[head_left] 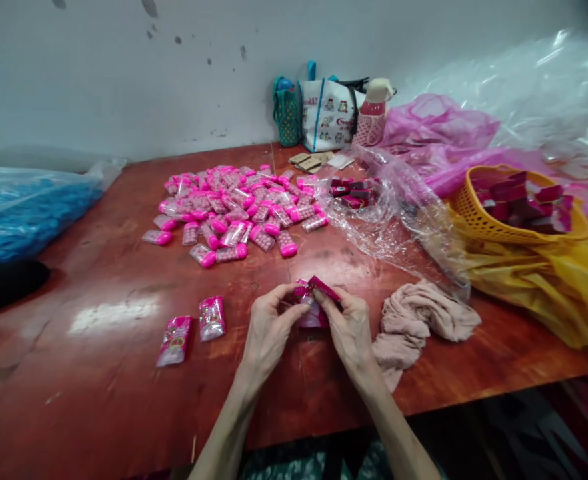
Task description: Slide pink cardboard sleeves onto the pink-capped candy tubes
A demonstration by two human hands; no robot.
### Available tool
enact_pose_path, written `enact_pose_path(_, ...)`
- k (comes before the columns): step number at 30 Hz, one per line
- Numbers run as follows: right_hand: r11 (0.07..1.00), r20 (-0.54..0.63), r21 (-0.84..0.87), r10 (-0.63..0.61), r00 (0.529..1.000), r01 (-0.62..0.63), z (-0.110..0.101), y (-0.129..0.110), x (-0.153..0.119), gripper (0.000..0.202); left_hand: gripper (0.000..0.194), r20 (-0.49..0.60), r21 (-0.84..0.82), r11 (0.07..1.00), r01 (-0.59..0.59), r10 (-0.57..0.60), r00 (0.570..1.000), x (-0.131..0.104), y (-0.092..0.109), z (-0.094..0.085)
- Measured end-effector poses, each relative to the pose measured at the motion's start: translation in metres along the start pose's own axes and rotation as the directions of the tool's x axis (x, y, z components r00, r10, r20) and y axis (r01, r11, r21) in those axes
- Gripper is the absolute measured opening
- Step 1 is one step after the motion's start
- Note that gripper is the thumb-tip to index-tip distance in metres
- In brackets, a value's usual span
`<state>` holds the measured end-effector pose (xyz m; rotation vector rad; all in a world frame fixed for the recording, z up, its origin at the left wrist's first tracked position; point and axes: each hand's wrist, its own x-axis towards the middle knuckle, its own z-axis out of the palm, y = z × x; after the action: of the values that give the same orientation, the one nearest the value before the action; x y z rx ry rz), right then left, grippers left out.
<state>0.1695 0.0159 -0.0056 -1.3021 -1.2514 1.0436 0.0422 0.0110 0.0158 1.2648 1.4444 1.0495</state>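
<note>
Near the table's front edge, my left hand (271, 323) and my right hand (348, 321) meet around a small pink packet (311, 313) with a clear part. The fingers of my left hand pinch its left side. My right hand grips a dark pink folded piece (324, 288) at its upper right. Two pink packets, one (211, 318) and another (175, 341), lie flat to the left of my hands. Behind my hands is a heap of small clear containers (234, 213) with pink caps and pale pink contents.
A beige cloth (419, 320) lies right of my hands. Clear plastic (399, 220) spreads behind it. A yellow basket (479, 213) holds dark pink pieces on a yellow bag (549, 273). A bag of blue items (29, 207) is at left; a white bag (327, 117) and bottles stand behind.
</note>
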Motion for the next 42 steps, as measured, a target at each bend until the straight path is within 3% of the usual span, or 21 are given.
enact_pose_path(3, 1.000, -0.010, -0.010, 0.014, 1.000, -0.014, 0.002, 0.007, 0.003, 0.026, 0.018, 0.001, -0.087, 0.996, 0.037, -0.037, 0.999, 0.006, -0.005, 0.003)
enact_pose_path(7, 0.998, -0.103, -0.043, 0.034, 0.994, -0.038, 0.001, 0.014, 0.005, 0.027, 0.017, -0.055, 0.082, 0.995, -0.053, 0.057, 0.997, 0.014, -0.014, 0.006)
enact_pose_path(12, 0.995, -0.251, -0.052, 0.068, 0.965, -0.084, -0.003, 0.023, 0.006, 0.028, 0.020, -0.210, 0.240, 0.966, -0.092, 0.144, 0.967, 0.020, -0.023, 0.009)
enact_pose_path(15, 0.996, -0.238, -0.012, 0.086, 0.967, -0.091, -0.003, 0.028, 0.007, 0.027, 0.020, -0.238, 0.408, 0.903, -0.132, 0.244, 0.940, 0.020, -0.024, 0.010)
enact_pose_path(18, 0.995, -0.179, 0.038, 0.100, 0.979, -0.095, -0.003, 0.028, 0.008, 0.030, 0.001, -0.162, 0.568, 0.792, -0.223, 0.374, 0.913, 0.019, -0.022, 0.007)
enact_pose_path(20, 0.993, -0.130, 0.065, 0.102, 0.986, -0.094, -0.003, 0.025, 0.008, 0.031, 0.010, -0.136, 0.587, 0.762, -0.274, 0.426, 0.894, 0.018, -0.020, 0.003)
enact_pose_path(22, 0.992, -0.081, 0.087, 0.098, 0.992, -0.091, -0.005, 0.019, 0.007, 0.028, 0.014, -0.157, 0.526, 0.796, -0.298, 0.435, 0.886, 0.017, -0.016, 0.000)
enact_pose_path(24, 0.991, -0.010, 0.101, 0.086, 0.996, -0.084, -0.007, 0.011, 0.004, 0.024, 0.013, -0.168, 0.382, 0.877, -0.293, 0.377, 0.911, 0.017, -0.011, 0.000)
enact_pose_path(26, 0.995, 0.087, 0.079, 0.052, 0.995, -0.059, -0.009, 0.002, 0.002, 0.018, 0.017, -0.095, 0.185, 0.946, -0.267, 0.287, 0.953, 0.017, -0.005, 0.003)
enact_pose_path(29, 1.000, 0.151, 0.004, 0.001, 0.989, -0.001, -0.012, -0.010, 0.000, 0.013, 0.010, -0.019, -0.088, 0.977, -0.194, 0.193, 0.981, 0.016, 0.001, 0.010)
enact_pose_path(31, 0.999, 0.158, 0.031, 0.020, 0.987, -0.025, -0.012, -0.015, 0.000, 0.016, 0.008, -0.062, -0.220, 0.967, -0.127, 0.116, 0.991, 0.015, 0.002, 0.013)
enact_pose_path(35, 0.970, 0.295, 0.196, 0.083, 0.952, -0.145, -0.008, -0.014, 0.000, 0.023, 0.004, -0.097, -0.416, 0.909, -0.004, -0.040, 0.994, 0.013, 0.002, 0.012)
enact_pose_path(38, 0.980, 0.257, 0.146, 0.091, 0.962, -0.132, -0.003, -0.009, -0.001, 0.017, 0.008, -0.095, -0.571, 0.818, 0.066, -0.146, 0.985, 0.013, 0.003, 0.011)
enact_pose_path(42, 0.997, 0.229, 0.011, 0.072, 0.971, -0.076, -0.003, -0.005, -0.001, 0.026, 0.013, -0.073, -0.649, 0.752, 0.117, -0.215, 0.974, 0.016, 0.001, 0.013)
